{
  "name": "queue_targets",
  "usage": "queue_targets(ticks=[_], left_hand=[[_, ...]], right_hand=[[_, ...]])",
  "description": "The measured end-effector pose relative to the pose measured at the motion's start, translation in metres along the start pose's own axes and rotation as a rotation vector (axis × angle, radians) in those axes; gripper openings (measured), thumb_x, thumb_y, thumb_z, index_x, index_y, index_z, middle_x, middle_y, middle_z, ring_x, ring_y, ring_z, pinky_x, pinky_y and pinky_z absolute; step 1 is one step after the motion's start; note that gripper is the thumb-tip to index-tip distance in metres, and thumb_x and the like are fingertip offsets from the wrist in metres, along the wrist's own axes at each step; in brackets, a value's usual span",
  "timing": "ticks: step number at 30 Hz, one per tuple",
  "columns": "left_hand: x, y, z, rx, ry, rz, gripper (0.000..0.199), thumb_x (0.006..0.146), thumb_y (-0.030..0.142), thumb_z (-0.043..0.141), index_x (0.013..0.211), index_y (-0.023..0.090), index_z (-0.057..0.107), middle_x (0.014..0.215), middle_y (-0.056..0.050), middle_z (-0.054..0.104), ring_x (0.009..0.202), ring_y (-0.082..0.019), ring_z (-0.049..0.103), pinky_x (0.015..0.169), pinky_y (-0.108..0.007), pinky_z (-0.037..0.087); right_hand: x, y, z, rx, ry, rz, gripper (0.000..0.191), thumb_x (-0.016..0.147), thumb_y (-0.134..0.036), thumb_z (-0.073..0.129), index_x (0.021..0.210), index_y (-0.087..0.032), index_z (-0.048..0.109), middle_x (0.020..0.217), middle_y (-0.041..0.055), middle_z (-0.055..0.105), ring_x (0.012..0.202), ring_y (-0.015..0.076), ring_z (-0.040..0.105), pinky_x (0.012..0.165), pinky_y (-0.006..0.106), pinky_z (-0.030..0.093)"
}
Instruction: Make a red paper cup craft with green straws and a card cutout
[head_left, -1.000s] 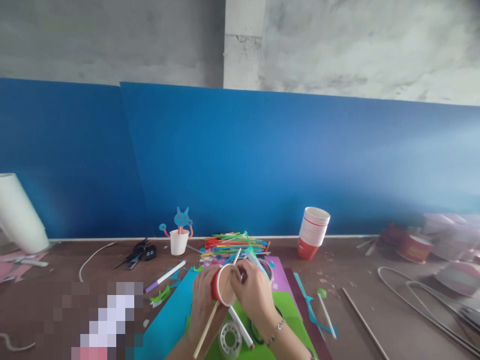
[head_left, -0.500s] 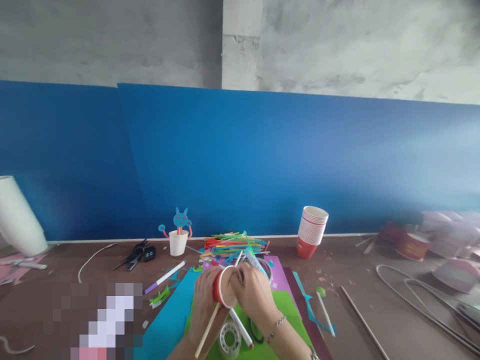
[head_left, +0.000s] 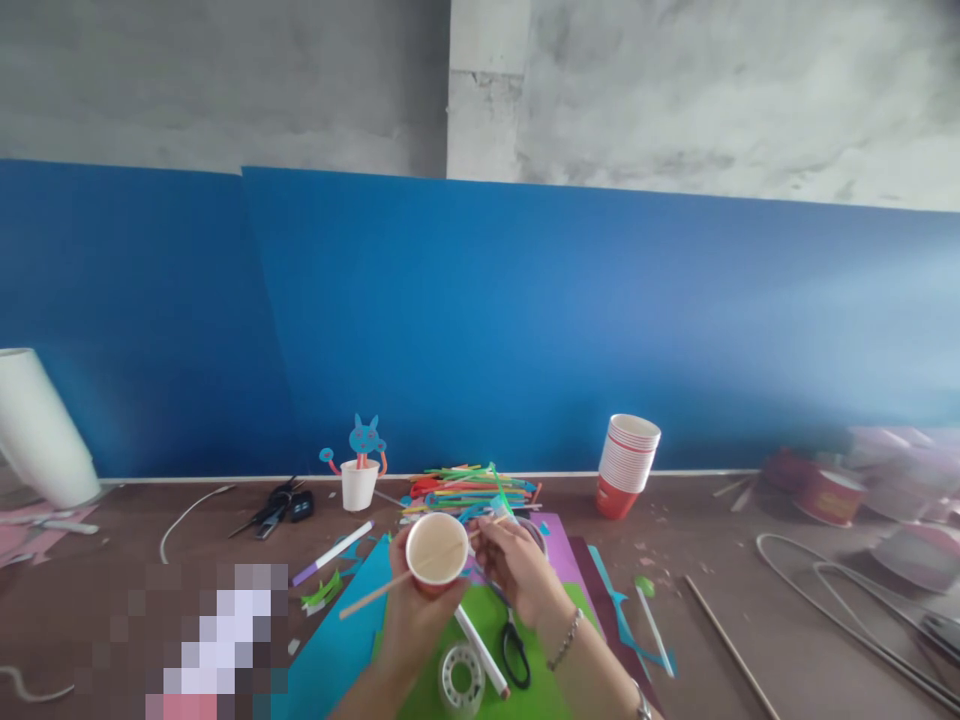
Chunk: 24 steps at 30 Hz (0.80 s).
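Observation:
My left hand (head_left: 416, 610) is wrapped round a red and white paper cup (head_left: 436, 550), its open mouth facing me. A thin wooden stick (head_left: 375, 594) passes through the cup, sticking out at the lower left and on the right side. The fingers of my right hand (head_left: 510, 560) pinch the stick's right end. Below the hands, on green paper (head_left: 551, 690), lie a tape roll (head_left: 461, 679), a white marker (head_left: 481, 652) and black-handled scissors (head_left: 515, 650), whose blades are partly hidden by my right hand.
A white cup with a blue paper cat (head_left: 360, 484) stands behind on the left. Colourful sticks (head_left: 472, 490) lie at the back middle. Stacked cups (head_left: 628, 465) stand right of them. Another wooden stick (head_left: 727, 640) and a looped cable (head_left: 832, 600) lie on the right.
The cup has turned its mouth more toward me, and the stick has swung to a flatter slant. My right hand has moved off the rim to the stick's right end. More of the scissors shows.

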<state>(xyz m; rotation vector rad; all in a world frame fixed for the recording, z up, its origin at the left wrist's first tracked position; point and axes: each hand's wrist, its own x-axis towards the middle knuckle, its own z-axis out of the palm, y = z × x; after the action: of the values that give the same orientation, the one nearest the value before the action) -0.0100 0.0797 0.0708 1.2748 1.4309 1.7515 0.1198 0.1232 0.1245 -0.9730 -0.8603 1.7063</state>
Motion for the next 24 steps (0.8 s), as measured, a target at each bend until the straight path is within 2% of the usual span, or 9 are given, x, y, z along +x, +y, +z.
queue_targets(ticks=[3,7,11,15,17,20,24], left_hand=[[0.008,-0.006,-0.002,-0.129,0.079,-0.085,0.075,0.055,0.034,0.079,0.118,0.017,0.044,0.105,-0.011,0.066,0.096,-0.03,0.066,0.08,-0.039,0.054],[0.013,-0.004,-0.005,-0.134,0.103,-0.126,0.064,0.052,0.033,0.083,0.106,0.015,0.055,0.1,-0.011,0.069,0.097,-0.029,0.064,0.083,-0.037,0.051],[0.013,0.002,-0.004,-0.25,0.128,-0.23,0.055,0.053,0.038,0.082,0.098,0.014,0.06,0.093,-0.01,0.071,0.086,-0.027,0.067,0.072,-0.033,0.052],[0.016,0.004,-0.004,-0.323,0.257,-0.201,0.057,0.058,0.037,0.079,0.107,0.017,0.058,0.097,-0.008,0.069,0.086,-0.022,0.066,0.074,-0.03,0.051],[0.019,0.004,-0.006,-0.33,0.293,-0.188,0.056,0.061,0.038,0.078,0.109,0.018,0.057,0.102,-0.008,0.067,0.09,-0.022,0.064,0.078,-0.031,0.051],[0.02,0.004,-0.008,-0.33,0.267,-0.2,0.059,0.06,0.038,0.078,0.111,0.02,0.055,0.103,-0.008,0.065,0.091,-0.022,0.063,0.079,-0.033,0.05],[0.015,0.004,-0.006,-0.227,0.21,-0.11,0.066,0.055,0.033,0.082,0.113,0.021,0.052,0.105,-0.007,0.063,0.099,-0.026,0.06,0.085,-0.034,0.046]], right_hand=[[-0.001,0.003,0.003,0.047,0.005,-0.002,0.031,0.059,-0.038,0.08,0.071,-0.013,0.065,0.06,0.001,0.066,0.046,0.0062,0.051,0.04,0.015,0.033],[-0.001,0.005,0.007,0.003,0.005,-0.041,0.04,0.053,-0.044,0.083,0.07,-0.012,0.066,0.058,0.0023,0.066,0.044,0.0064,0.049,0.038,0.015,0.03],[0.002,0.002,0.004,-0.068,0.085,-0.104,0.046,0.053,-0.052,0.08,0.068,-0.012,0.064,0.057,0.002,0.065,0.041,0.0065,0.047,0.036,0.017,0.028],[0.006,-0.016,-0.012,-0.033,0.263,-0.211,0.047,0.053,-0.054,0.079,0.068,-0.013,0.063,0.054,-0.0022,0.059,0.04,0.0057,0.042,0.035,0.017,0.026],[0.007,-0.03,-0.024,0.014,0.369,-0.333,0.046,0.054,-0.054,0.079,0.065,-0.014,0.06,0.05,-0.0056,0.053,0.041,0.0055,0.041,0.037,0.017,0.027],[0.005,-0.049,-0.043,0.068,0.455,-0.438,0.041,0.06,-0.052,0.077,0.067,-0.016,0.058,0.05,-0.0078,0.05,0.043,0.0061,0.041,0.039,0.017,0.031],[0.001,-0.063,-0.057,0.006,0.454,-0.492,0.036,0.069,-0.05,0.073,0.065,-0.018,0.054,0.05,-0.0084,0.047,0.043,0.0066,0.041,0.041,0.018,0.031]])
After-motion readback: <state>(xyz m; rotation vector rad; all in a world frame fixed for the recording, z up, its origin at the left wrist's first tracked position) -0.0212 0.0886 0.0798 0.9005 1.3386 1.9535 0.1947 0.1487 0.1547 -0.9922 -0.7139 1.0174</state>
